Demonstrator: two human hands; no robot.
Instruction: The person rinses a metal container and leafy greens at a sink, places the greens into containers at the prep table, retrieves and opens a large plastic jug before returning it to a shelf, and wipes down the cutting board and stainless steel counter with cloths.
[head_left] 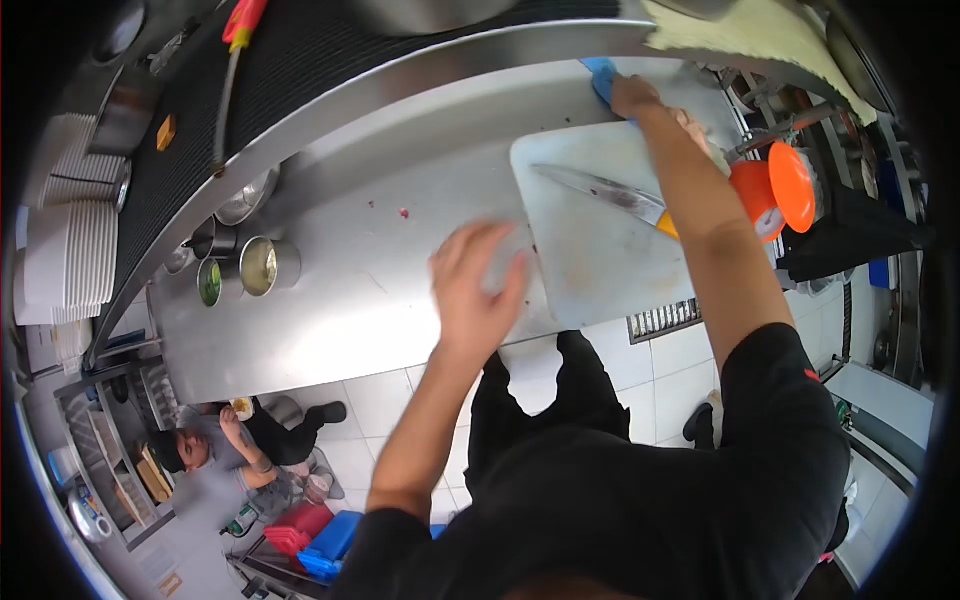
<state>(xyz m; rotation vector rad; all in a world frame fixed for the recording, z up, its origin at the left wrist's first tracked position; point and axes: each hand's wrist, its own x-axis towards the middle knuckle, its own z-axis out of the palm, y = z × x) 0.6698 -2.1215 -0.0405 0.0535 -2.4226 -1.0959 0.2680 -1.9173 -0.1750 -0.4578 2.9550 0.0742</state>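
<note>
My left hand (470, 290) hovers over the steel counter (330, 270), just left of the cutting board; it is slightly blurred, fingers and thumb apart, holding nothing visible. At the counter's far right my right hand (635, 97) is closed on what looks like a blue cloth (601, 80), partly hidden by the fingers. Below that arm lies the white cutting board (590, 270). A knife (600, 190) rests flat on it, its yellow handle partly under my forearm in this view. Small red scraps (404, 213) dot the counter.
Metal containers (270, 266) stand at the counter's left end. A raised shelf (400, 60) runs along the back, with a red-and-yellow-handled tool (240, 35). Stacked white plates (75, 255) are far left. An orange lid (791, 187) is at right. Another person (235, 455) sits lower left.
</note>
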